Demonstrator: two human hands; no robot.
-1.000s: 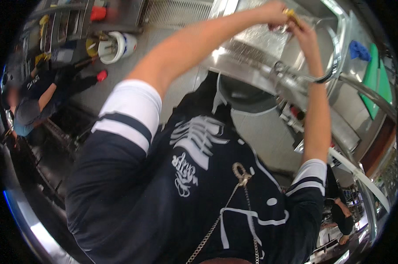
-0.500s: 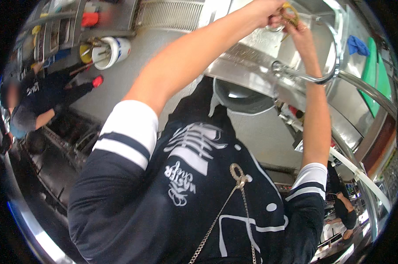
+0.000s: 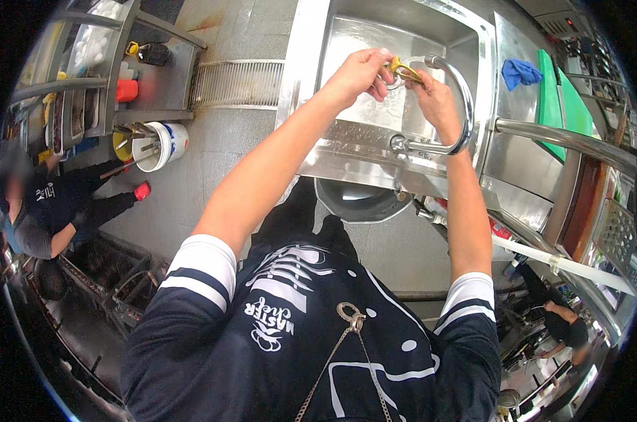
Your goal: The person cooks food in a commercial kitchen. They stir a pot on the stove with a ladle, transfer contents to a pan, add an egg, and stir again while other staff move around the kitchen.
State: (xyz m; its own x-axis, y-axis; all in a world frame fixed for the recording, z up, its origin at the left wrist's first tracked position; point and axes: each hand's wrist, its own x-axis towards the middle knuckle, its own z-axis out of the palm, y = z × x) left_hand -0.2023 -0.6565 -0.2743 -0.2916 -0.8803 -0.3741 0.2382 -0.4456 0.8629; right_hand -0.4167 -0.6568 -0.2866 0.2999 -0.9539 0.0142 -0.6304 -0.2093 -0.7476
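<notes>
Over the sink [image 3: 339, 53], both my hands are at a thin yellow looped thing [image 3: 403, 72]; it resembles scissors handles, but the kind is unclear. My left hand [image 3: 364, 76] is curled with its thumb and fingertips at the yellow end. On the other side, my right hand [image 3: 434, 98] pinches the loop between its fingers. Something clear and shiny shows between the hands, too small to make out. The curved metal faucet [image 3: 466, 105] arches over my right wrist. Wet streaks and drops cover the sink's bottom and front ledge.
A blue cloth [image 3: 521, 74] and green boards [image 3: 561, 105] lie right of the sink. A metal rail [image 3: 565, 137] crosses there. Below the sink's front edge stands a grey bin [image 3: 361, 204]. At left are a white bucket [image 3: 172, 144], a shelf unit and a person; another person is lower right.
The view has shifted, so my hands appear lower and more of the sink shows. My hands remain at the yellow looped thing, with the left fingers now a little looser.
</notes>
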